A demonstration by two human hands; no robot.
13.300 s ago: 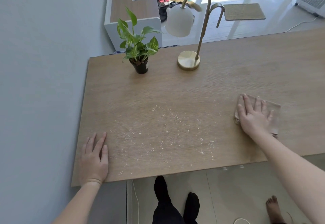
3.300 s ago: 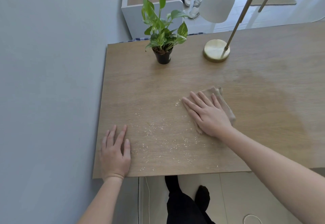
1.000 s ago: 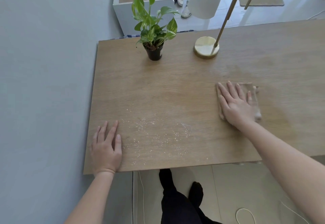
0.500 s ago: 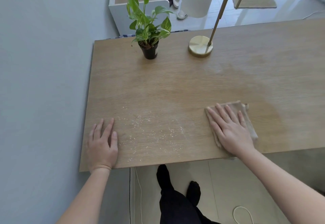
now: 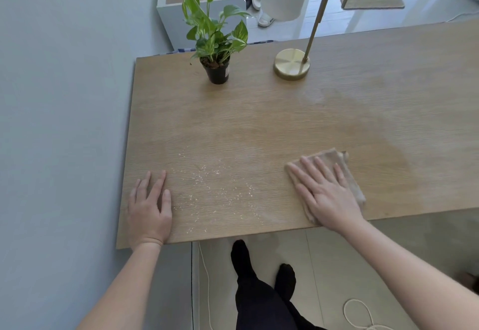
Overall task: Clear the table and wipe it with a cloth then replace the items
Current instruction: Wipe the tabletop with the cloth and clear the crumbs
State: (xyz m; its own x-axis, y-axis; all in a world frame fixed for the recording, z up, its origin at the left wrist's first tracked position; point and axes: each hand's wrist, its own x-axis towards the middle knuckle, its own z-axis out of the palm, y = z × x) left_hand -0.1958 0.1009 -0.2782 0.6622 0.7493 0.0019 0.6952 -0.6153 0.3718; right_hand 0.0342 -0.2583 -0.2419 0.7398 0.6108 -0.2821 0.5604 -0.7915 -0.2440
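My right hand (image 5: 324, 194) presses flat on a folded beige cloth (image 5: 334, 158) near the front edge of the wooden table (image 5: 259, 122). The cloth's far and right edges show past my fingers. My left hand (image 5: 150, 207) lies palm down on the table's front left corner, fingers apart, holding nothing. Between my hands, pale crumbs (image 5: 215, 189) are scattered over the wood. A darker damp patch spreads across the table behind and to the right of the cloth.
A small potted plant (image 5: 217, 70) and a brass lamp (image 5: 291, 63) with a white shade stand at the table's far side. A grey wall runs along the left edge. My feet and a cord are on the floor below the front edge.
Over the last second my right hand slid the cloth toward the table's front edge and slightly left, nearer the crumbs. My left hand has stayed in place.
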